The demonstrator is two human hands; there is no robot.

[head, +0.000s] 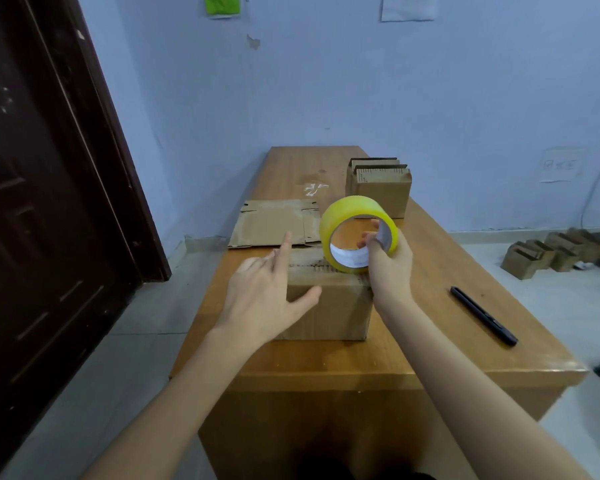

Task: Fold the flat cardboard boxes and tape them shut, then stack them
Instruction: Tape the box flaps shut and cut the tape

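Observation:
A folded cardboard box [329, 310] stands on the wooden table [430, 355] in front of me, its top flaps closed. My left hand [267, 296] rests spread on the box's left top edge, thumb on the front face, fingers apart. My right hand [388, 261] grips a yellow tape roll [352, 216] upright on the box's top right, fingers through its core. Behind the box a flat cardboard box [274, 221] lies on the table. A second folded box [381, 190] with flaps standing up sits at the back right.
A black marker [484, 315] lies on the table to the right of the box. Several small cardboard boxes [548, 252] sit on the floor at the far right. A dark door [49, 168] stands to the left. The table's near edge is just below the box.

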